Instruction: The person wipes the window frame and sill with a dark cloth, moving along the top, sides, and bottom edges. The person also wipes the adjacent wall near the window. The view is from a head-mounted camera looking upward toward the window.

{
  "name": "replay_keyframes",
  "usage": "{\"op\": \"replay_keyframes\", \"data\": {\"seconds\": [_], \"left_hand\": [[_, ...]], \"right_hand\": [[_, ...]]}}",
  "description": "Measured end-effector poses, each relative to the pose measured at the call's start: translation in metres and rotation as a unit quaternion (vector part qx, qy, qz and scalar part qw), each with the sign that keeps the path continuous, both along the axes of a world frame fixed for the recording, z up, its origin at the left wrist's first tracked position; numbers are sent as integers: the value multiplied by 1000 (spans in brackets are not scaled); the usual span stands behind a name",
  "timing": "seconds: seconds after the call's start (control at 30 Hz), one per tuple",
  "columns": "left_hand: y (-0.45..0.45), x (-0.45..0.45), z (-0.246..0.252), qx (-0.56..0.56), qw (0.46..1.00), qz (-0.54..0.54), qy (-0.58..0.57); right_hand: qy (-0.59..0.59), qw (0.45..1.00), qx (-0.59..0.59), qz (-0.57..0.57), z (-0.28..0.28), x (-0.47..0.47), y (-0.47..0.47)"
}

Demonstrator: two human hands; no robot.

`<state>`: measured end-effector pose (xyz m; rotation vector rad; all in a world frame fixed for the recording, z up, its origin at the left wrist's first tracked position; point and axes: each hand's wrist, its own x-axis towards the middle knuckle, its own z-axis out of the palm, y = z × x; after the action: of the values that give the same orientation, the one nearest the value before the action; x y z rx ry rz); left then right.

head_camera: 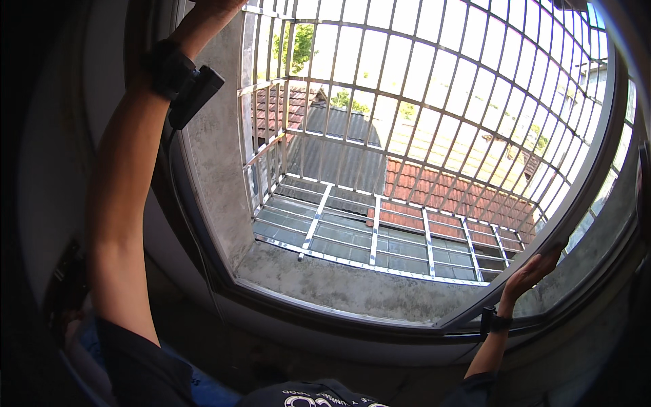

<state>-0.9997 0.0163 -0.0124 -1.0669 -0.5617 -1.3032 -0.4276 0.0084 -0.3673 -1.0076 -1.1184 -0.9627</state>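
Observation:
My left arm reaches up the left side of the window opening. Only the heel of my left hand (219, 4) shows at the top edge; its fingers are cut off from view. A black strap with a dark box-shaped device (197, 97) sits on that forearm. At lower right, my right hand (531, 274) lies against the slanting frame of a sliding window sash (508, 285). Its fingers stretch along the dark frame, and their grip is not clear. Another black band (496, 321) circles the right wrist.
Beyond the window, a metal security grille (376, 91) encloses a ledge of metal bars (374, 231). A weathered concrete sill (346, 285) borders the lower window track (325, 311). Tiled roofs (432, 183) stand outside. A cable (190, 224) hangs along the left wall. Part of another person (71, 325) shows at lower left.

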Motion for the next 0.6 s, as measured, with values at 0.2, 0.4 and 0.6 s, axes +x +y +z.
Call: {"op": "replay_keyframes", "data": {"seconds": [0.2, 0.4, 0.6], "left_hand": [[-11, 36, -43, -79, 982, -69, 159], [-9, 38, -127, -124, 961, -36, 246], [-15, 42, -181, -187, 950, -37, 246]], "right_hand": [[16, 1000, 2, -4, -3, 3, 3], [24, 1000, -2, -6, -5, 5, 4], [35, 999, 2, 31, -4, 4, 3]]}}
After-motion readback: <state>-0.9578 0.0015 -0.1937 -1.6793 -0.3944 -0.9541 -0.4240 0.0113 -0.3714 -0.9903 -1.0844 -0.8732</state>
